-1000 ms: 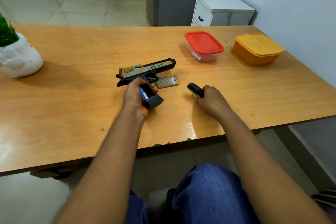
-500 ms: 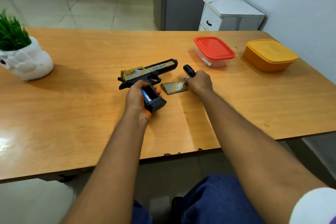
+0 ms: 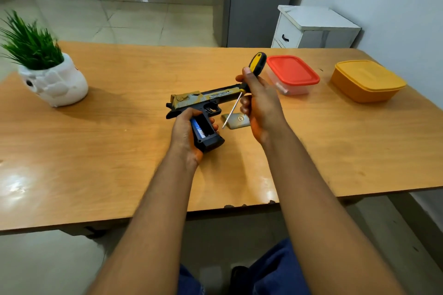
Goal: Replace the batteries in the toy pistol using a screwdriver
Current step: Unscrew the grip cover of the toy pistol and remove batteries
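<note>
A black and gold toy pistol (image 3: pixel 203 99) lies on its side on the wooden table (image 3: pixel 119 141). My left hand (image 3: pixel 184 134) grips its handle, whose battery bay is uncovered and shows a blue battery (image 3: pixel 198 128). My right hand (image 3: pixel 260 100) holds a yellow and black screwdriver (image 3: pixel 256 62) above the table. Its metal shaft slants down and left, with the tip near the open handle. The gold grip cover (image 3: pixel 236 120) rests flat on the table just right of the handle, partly behind my right hand.
A white pot with a green plant (image 3: pixel 51 79) stands at the table's left. A clear box with a red lid (image 3: pixel 292 73) and an orange lidded box (image 3: pixel 368 80) sit at the right rear. A white cabinet (image 3: pixel 314 27) stands behind the table.
My right hand has lifted the screwdriver from near the table surface and swung its tip toward the pistol's open handle. The left hand keeps its grip on the handle.
</note>
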